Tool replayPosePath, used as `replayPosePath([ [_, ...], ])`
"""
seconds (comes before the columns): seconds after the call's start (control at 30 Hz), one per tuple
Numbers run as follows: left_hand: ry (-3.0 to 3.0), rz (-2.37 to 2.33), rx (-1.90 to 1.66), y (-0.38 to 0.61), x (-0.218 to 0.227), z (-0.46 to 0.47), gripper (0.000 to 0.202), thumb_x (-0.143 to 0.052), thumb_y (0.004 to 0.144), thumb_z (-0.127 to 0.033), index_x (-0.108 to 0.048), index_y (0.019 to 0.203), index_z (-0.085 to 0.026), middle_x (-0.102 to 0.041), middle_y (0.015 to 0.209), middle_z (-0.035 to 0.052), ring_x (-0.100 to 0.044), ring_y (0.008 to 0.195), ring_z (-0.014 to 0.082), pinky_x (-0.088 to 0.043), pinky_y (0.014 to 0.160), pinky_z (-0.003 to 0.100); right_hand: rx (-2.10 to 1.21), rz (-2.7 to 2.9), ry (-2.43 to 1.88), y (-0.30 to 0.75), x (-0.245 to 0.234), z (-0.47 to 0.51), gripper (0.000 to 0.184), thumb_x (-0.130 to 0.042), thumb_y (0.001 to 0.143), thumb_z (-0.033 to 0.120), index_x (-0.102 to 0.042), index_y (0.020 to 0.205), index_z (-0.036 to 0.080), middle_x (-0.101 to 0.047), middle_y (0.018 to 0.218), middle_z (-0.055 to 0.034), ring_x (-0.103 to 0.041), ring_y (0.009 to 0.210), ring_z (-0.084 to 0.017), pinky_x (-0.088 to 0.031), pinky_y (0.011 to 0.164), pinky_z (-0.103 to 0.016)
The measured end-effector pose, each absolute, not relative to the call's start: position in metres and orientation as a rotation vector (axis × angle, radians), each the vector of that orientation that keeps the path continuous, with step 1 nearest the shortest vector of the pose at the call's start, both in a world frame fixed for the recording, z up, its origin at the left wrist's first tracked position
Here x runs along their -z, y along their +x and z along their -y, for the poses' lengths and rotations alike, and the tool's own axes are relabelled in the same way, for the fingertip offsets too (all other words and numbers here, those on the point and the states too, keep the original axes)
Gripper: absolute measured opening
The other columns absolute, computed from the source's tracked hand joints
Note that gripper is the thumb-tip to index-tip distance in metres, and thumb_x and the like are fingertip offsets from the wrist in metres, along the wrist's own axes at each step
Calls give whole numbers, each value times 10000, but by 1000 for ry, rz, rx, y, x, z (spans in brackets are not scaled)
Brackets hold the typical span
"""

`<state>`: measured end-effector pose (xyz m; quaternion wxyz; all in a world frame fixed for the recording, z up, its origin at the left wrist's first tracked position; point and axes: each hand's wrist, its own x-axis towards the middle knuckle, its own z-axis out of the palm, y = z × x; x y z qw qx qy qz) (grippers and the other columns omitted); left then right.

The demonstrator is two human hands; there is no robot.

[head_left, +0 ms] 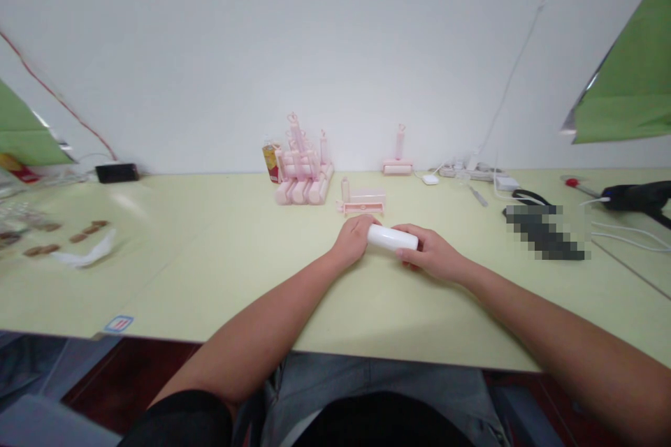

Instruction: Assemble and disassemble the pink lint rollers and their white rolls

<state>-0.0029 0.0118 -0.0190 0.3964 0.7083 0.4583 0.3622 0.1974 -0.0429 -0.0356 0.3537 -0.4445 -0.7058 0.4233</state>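
A white sticky-paper roll (392, 237) lies slightly slanted between my two hands above the table. At its left end, my left hand (355, 240) is closed, fingers mostly hidden behind the hand. My right hand (430, 255) grips the other end, thumb in front and fingers behind. Just beyond them is a pink lint roller frame (363, 208) with an upright handle (344, 190) and a clear cover (368, 194). Further back on the left, several pink lint rollers (301, 167) are stacked together. One more lint roller (398, 166) stands by the wall, handle up.
A yellow and red packet (271, 162) stands behind the stack. On the right lie white cables (629, 230), a blurred-out dark object (545, 234) and a black tool (637, 197). At left are a black box (117, 172), brown pieces (87, 234) and crumpled white paper (91, 251).
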Motion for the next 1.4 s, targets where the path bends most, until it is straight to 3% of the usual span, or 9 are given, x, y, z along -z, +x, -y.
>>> replayPosePath([
  [0.3,1758,-1084,-905,-5,27,-11,460,-301,901,-413,-672,879,-141,-436,415,-23,-419,356,126,-267,359,225,-1089,1807,-1146,197,36,43,504,-637,793,389,-534,1240,180,-614,729,-1,-548,564,-133,-433,522,-243],
  [1.4,1751,-1078,-900,-4,31,-14,470,-319,907,-464,-663,869,-145,-455,426,-16,-443,349,128,-293,326,219,-1069,1845,-1146,198,35,44,461,-635,793,377,-553,1209,196,-594,702,9,-524,556,-131,-390,490,-232],
])
